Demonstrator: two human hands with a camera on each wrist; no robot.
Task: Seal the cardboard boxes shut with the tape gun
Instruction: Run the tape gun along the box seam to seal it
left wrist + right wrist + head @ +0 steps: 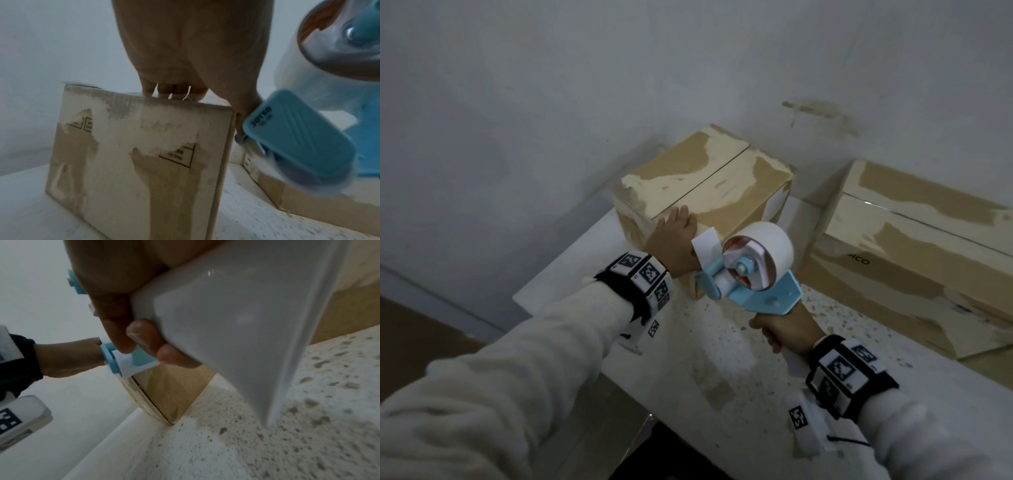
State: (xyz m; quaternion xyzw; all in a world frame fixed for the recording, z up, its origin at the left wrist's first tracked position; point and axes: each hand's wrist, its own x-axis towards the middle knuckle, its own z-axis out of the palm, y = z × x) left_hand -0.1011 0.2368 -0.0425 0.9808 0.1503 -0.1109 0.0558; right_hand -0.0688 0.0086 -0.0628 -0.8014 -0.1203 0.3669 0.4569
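Note:
A small worn cardboard box (709, 185) stands on the speckled white table (722, 359) by the wall, its top flaps down with a dark seam between them. My left hand (671, 236) rests over its near top edge, fingers flat on top and thumb down the corner; the left wrist view shows the left hand (191, 48) above the box's side (144, 154). My right hand (787, 329) grips the handle of the blue tape gun (753, 274), which carries a white roll. A loose tape end (707, 246) sticks up beside my left hand. The gun's front (298, 138) sits against the box's near corner.
A larger cardboard box (914, 246) lies on the table to the right, close to the small one. A white wall runs behind both. The table's left edge drops off near my left forearm, with brown floor below.

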